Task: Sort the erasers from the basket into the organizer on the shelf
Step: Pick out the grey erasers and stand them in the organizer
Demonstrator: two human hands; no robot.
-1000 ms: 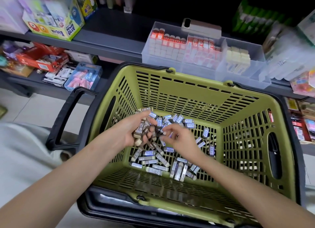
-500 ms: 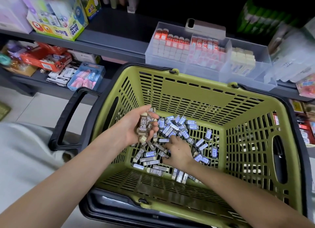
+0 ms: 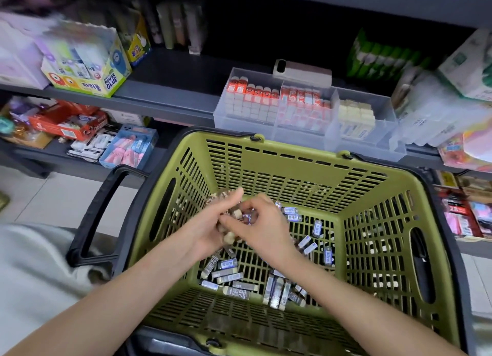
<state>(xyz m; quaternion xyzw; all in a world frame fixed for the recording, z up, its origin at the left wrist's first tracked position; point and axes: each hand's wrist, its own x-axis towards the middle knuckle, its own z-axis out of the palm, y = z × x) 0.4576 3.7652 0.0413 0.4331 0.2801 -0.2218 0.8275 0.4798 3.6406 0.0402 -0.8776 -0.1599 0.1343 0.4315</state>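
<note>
Your left hand (image 3: 210, 228) cupped a bunch of erasers (image 3: 228, 239), fingers (image 3: 234, 196) curled around them, above the basket (image 3: 292, 166) floor. Your right hand (image 3: 263, 225) touched it from 3 o'clock, its fingers pinching into that bunch, with loose erasers (image 3: 234, 291) scattered at 5 o'clock. The organizer (image 3: 300, 132) sat on the shelf (image 3: 170, 100) at 12 o'clock.

Left grip (image 3: 207, 225) holds eraser bunch (image 3: 229, 239) over basket (image 3: 298, 149) — right grip (image 3: 266, 230) pinching at it. Loose erasers (image 3: 229, 266) on basket floor; organizer (image 3: 300, 136) on shelf (image 3: 170, 100) beyond far rim.
</note>
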